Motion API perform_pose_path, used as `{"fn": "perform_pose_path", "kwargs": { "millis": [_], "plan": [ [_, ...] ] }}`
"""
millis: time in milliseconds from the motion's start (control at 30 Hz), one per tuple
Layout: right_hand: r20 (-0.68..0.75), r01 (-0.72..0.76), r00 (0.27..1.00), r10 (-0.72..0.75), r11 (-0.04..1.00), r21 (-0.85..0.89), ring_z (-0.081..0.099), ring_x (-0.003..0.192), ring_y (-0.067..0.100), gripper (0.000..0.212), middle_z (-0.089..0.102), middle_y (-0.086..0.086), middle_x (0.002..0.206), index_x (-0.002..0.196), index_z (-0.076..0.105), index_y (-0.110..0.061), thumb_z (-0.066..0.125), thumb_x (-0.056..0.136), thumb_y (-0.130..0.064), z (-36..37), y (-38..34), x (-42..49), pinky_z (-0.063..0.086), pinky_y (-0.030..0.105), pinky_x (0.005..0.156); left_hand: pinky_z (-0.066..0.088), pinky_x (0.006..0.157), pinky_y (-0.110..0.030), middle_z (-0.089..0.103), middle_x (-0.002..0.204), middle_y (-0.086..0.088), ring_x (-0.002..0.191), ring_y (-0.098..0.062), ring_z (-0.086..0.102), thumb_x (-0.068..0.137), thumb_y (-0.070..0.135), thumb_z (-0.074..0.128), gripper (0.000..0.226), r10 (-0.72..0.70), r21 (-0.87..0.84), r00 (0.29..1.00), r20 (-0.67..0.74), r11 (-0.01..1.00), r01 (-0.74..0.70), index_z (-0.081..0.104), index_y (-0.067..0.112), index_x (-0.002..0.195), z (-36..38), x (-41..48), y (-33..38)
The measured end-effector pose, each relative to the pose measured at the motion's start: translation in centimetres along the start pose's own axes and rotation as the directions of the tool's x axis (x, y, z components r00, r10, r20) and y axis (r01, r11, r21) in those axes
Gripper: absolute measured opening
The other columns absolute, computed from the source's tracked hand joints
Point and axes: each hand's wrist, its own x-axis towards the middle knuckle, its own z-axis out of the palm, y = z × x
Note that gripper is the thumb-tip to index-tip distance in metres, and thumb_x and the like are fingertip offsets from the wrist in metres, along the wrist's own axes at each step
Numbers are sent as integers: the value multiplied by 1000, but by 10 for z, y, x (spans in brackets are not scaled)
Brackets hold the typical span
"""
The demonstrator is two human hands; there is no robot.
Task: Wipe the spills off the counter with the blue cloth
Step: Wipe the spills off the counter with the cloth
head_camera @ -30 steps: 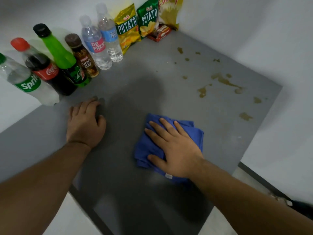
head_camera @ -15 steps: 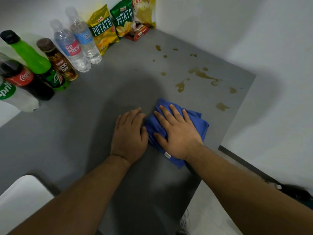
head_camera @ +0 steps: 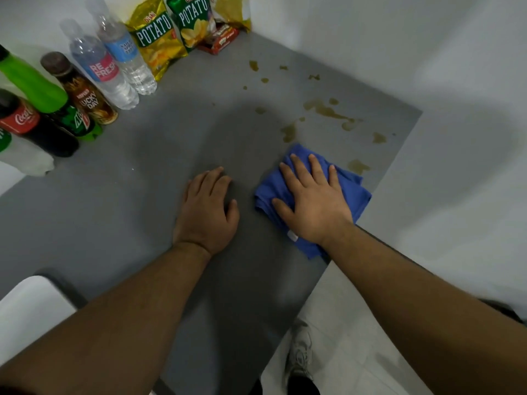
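A folded blue cloth [head_camera: 355, 195] lies on the grey counter [head_camera: 142, 195] near its right edge. My right hand [head_camera: 312, 202] presses flat on the cloth with fingers spread and straight. Brownish spills [head_camera: 328, 111] dot the counter beyond the cloth, the nearest blot [head_camera: 358, 165] just past its far corner and another blot [head_camera: 289, 132] right above it. My left hand [head_camera: 206, 210] rests palm down on the bare counter, a short gap left of the cloth.
Several drink bottles [head_camera: 94, 69] line the left wall, with potato chip bags [head_camera: 171, 32] and a red snack pack [head_camera: 221, 41] in the back corner. White walls close the back and right. A white chair edge [head_camera: 25, 315] sits lower left; my shoe [head_camera: 299, 354] is on the tiled floor.
My right hand has slid the cloth to the right and farther, up to the spills. My left hand came in from the left, touched the cloth, and now sits apart from it.
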Motion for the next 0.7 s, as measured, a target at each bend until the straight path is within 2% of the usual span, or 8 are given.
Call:
{"fn": "perform_pose_path", "kwargs": {
  "millis": [133,233,367,533,633,700],
  "plan": [
    [34,164,986,-164,986,9,-6,162,26,81,4,-6,176,167,10,-32,20,97,-72,4,3,-29,-2,57,129,37,118,-55,52,153,-13,138,-39,48,92,31,53,51,-8,-3,1000,-4,1000,8,59,6,136,-2,-2,6],
    [13,240,971,-241,969,55,0,162,23,79,11,-9,175,167,16,-34,29,98,-71,4,31,-47,2,56,129,38,117,-56,51,153,-12,138,-37,49,92,32,52,51,-20,-6,1000,2,1000,20,59,8,136,-3,-2,9],
    [-28,166,986,-165,983,72,4,162,24,80,15,-9,175,166,21,-35,34,96,-73,-1,65,-44,7,59,128,38,118,-53,50,154,-11,139,-37,47,93,34,50,52,-22,6,1000,13,1000,22,58,8,137,-2,-2,11],
    [-1,19,1000,-19,999,29,-7,162,27,86,3,-7,176,167,7,-35,17,93,-79,-3,48,-6,-4,61,127,39,117,-52,52,152,-13,136,-38,48,92,31,52,50,-17,18,1000,2,1000,17,59,7,135,-1,0,12],
    [3,59,998,-59,998,13,-8,161,28,86,1,-5,176,167,7,-32,15,95,-78,-2,40,-7,-4,61,127,39,116,-52,53,149,-17,133,-41,50,90,30,52,50,0,27,1000,11,1000,-1,60,4,132,0,1,11],
    [-12,130,991,-130,991,25,-5,162,26,84,5,-7,176,167,10,-34,20,96,-77,0,48,-20,-2,59,128,39,116,-52,54,148,-18,132,-42,51,89,33,49,53,4,36,1000,18,999,-5,60,4,132,0,2,9]
  ]
}}
